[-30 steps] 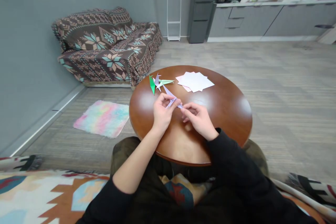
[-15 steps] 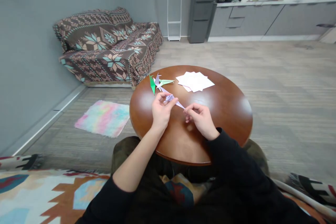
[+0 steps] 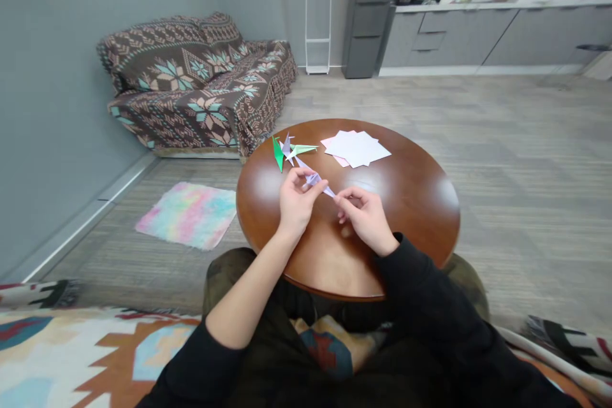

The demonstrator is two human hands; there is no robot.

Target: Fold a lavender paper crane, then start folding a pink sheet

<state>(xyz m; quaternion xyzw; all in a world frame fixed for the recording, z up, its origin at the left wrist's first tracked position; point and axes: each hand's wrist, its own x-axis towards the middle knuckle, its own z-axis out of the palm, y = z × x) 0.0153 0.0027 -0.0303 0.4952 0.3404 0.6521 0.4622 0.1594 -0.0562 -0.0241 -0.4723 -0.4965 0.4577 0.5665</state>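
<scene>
One lilac origami piece (image 3: 313,180) is held over the left-of-centre part of the round wooden surface (image 3: 411,204). The left hand (image 3: 294,203) has its thumb and fingers clamped on the folded middle; the right hand (image 3: 362,211) has thumb and forefinger pinched on the narrow near tip, its other fingers curled under.

Hold the middle firmly, without crushing the layers. Grip the point close to its end, align its edges, and apply light, even pressure along the crease; a hard pull would probably skew or tear the paper.

Appearance: pale lilac, sharply creased, with one slender point towards the right hand and another slanting away towards a pale green origami crane (image 3: 303,150). From here, contact between those two cannot be confirmed. The left fingers partly hide the middle. A green origami crane (image 3: 278,154) lies beyond, and fanned paper sheets (image 3: 358,148) lie farther right.
</scene>
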